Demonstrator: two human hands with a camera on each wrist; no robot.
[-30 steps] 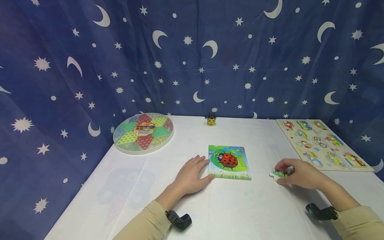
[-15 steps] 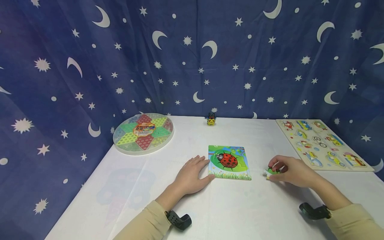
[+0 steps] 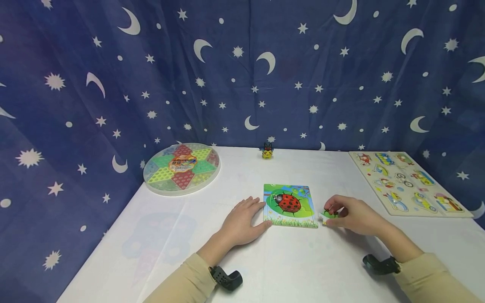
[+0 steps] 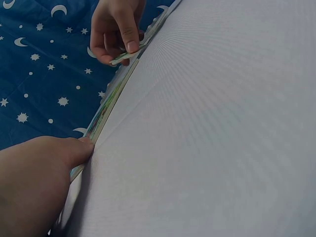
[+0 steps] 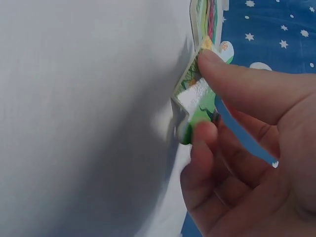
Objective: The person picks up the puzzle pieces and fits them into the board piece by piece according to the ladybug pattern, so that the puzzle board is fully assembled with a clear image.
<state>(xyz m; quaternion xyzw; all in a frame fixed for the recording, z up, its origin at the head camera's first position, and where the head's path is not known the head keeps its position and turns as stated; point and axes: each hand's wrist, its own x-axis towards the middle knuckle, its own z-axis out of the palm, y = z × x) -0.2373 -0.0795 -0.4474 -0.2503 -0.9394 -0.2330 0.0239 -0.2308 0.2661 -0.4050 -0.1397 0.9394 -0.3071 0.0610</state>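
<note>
A square ladybug jigsaw puzzle [image 3: 289, 203] lies flat on the white table. My left hand [image 3: 242, 224] rests at its left side, fingers extended; the thumb touches the lower left edge. Just right of the puzzle, my right hand [image 3: 356, 216] pinches a small green and white puzzle piece [image 3: 326, 215] between thumb and fingers. In the right wrist view the loose piece [image 5: 196, 101] shows a knob and a dark leg-like mark, partly covered by the fingers. The left wrist view catches the puzzle's thin edge [image 4: 111, 101] beside the left thumb.
A round Chinese checkers board [image 3: 182, 168] lies at the back left. At the right is a wooden peg puzzle board [image 3: 407, 183] with vehicle pictures. A small yellow and black figurine [image 3: 267, 151] stands at the back, before a blue star-and-moon curtain [image 3: 227, 71].
My right hand has carried the puzzle piece leftward, from well right of the ladybug puzzle to close beside its right edge. The left hand and the puzzle stay in place.
</note>
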